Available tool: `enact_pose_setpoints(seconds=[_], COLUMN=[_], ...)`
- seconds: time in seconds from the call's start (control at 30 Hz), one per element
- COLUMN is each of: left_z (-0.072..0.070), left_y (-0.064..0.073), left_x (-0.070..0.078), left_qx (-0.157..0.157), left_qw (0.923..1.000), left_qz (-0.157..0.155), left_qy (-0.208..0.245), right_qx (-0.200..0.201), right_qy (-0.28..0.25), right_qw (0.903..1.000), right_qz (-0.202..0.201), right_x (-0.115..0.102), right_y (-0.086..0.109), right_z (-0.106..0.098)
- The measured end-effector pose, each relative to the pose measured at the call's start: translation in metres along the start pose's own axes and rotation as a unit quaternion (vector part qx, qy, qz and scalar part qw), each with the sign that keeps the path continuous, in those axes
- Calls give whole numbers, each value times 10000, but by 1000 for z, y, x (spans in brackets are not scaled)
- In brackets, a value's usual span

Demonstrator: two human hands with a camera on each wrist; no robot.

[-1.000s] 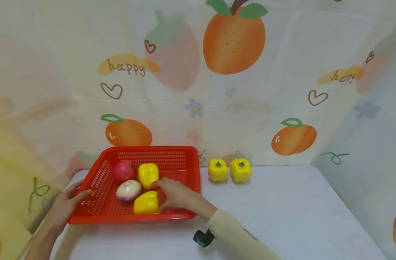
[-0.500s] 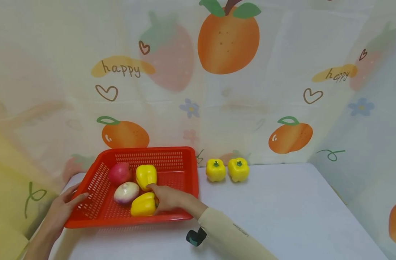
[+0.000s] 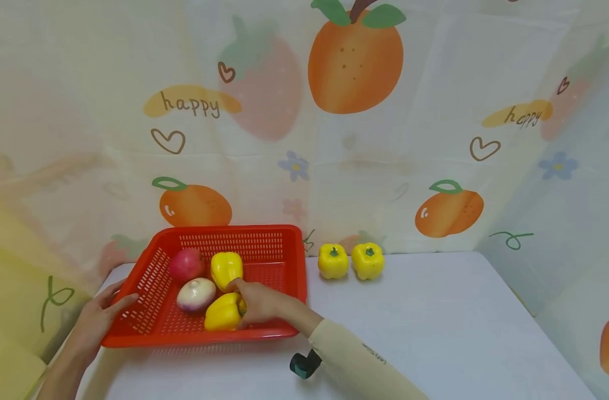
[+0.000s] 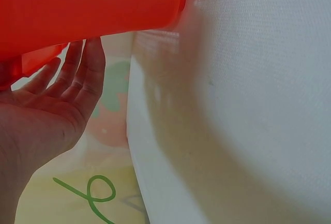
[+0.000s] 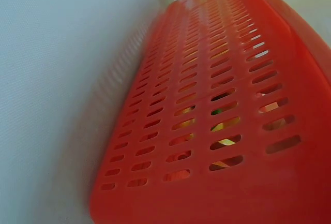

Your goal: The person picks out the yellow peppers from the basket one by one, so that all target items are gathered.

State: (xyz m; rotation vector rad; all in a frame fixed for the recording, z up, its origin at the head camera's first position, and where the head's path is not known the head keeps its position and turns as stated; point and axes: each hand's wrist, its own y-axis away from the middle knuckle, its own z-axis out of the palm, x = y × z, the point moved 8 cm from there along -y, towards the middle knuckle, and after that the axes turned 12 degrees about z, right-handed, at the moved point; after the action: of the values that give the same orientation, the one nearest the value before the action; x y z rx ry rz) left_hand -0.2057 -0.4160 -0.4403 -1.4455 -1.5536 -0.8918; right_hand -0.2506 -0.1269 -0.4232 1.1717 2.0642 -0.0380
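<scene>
In the head view, a red plastic basket (image 3: 264,333) holds two yellow bell peppers, a round pinkish-red fruit (image 3: 186,265) and a white-and-purple round vegetable (image 3: 196,294). My left hand (image 3: 95,322) grips the basket's left side, its thumb over the rim; the left wrist view shows the fingers (image 4: 93,66) under the rim. Inside the basket, my right hand (image 3: 264,304) curls round the stem end of the front bell pepper (image 3: 223,313). Its upper fingertips overlap the back bell pepper (image 3: 226,270). The basket's slotted wall (image 5: 196,100) hides the right hand in the right wrist view.
Two more yellow bell peppers, one on the left (image 3: 333,261) and one on the right (image 3: 368,260), stand side by side on the white table (image 3: 434,322) by the back wall. A fruit-printed cloth (image 3: 354,183) hangs behind and at the sides.
My right hand has shifted slightly left and closed in on the front bell pepper, which has turned a little. The left hand keeps its hold on the basket. The head view sways slightly.
</scene>
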Motion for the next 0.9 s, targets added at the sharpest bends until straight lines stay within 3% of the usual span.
enact_pose_setpoints(seconds=[0.23, 0.5, 0.8, 0.9], left_z=[-4, 1, 4, 1], left_y=[4, 1, 3, 4], left_x=[3, 5, 7, 7], left_qx=[117, 107, 138, 150], left_qw=[9999, 9997, 9996, 9997], left_qz=[69, 214, 208, 210], left_qy=[53, -51, 161, 48], right_qx=[82, 426, 720, 757], right_qy=[-4, 197, 753, 798], right_qw=[9995, 9985, 9936, 9927], right_qz=[-311, -290, -427, -494], right_x=[-7, -5, -14, -20], right_y=[-1, 3, 17, 20], right_z=[-1, -9, -20, -25])
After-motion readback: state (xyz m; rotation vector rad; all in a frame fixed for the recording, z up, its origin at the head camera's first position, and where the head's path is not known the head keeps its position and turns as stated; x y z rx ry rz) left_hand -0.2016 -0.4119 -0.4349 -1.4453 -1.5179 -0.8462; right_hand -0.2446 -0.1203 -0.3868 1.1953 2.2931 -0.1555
